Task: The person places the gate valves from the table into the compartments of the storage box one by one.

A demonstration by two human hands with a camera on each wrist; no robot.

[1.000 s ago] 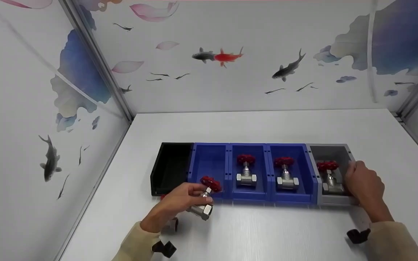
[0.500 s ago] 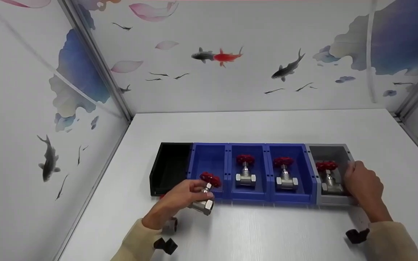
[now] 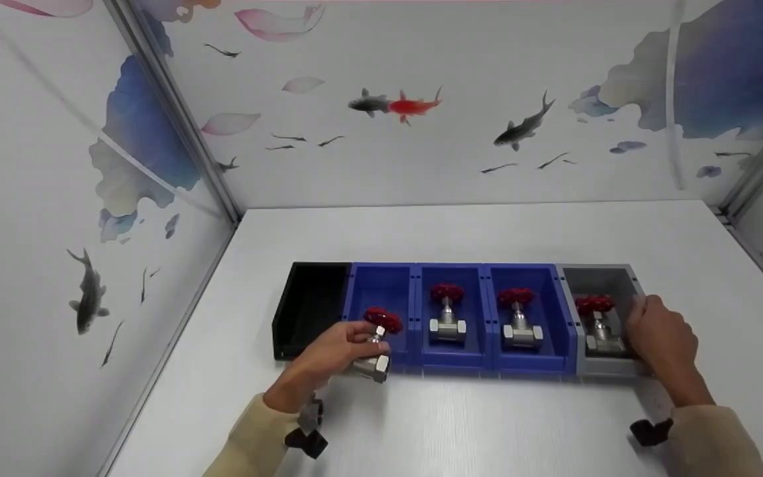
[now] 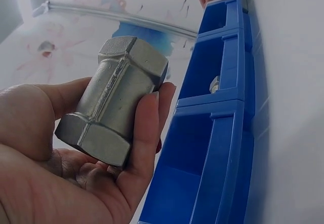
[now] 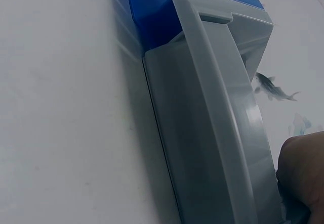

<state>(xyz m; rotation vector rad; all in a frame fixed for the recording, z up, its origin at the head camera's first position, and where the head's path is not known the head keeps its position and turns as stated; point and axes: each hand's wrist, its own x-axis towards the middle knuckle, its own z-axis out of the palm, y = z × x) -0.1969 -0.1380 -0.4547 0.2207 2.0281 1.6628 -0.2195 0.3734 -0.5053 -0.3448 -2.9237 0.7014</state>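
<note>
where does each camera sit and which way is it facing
Head: worn on the head, facing forward and down at the row of black, blue and grey plastic bins; left hand, right hand and tan sleeves show.
Left wrist: faces the silver metal valve held in the left hand, bins beyond; some right hand shows at top.
Right wrist: faces the grey bin, blue beyond; part of the right hand shows at right.
Shared: head and left wrist both show the held valve.

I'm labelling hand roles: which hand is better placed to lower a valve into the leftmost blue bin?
Likely the left hand: it holds a valve by that blue bin, while the right hand touches the gray bin.
</note>
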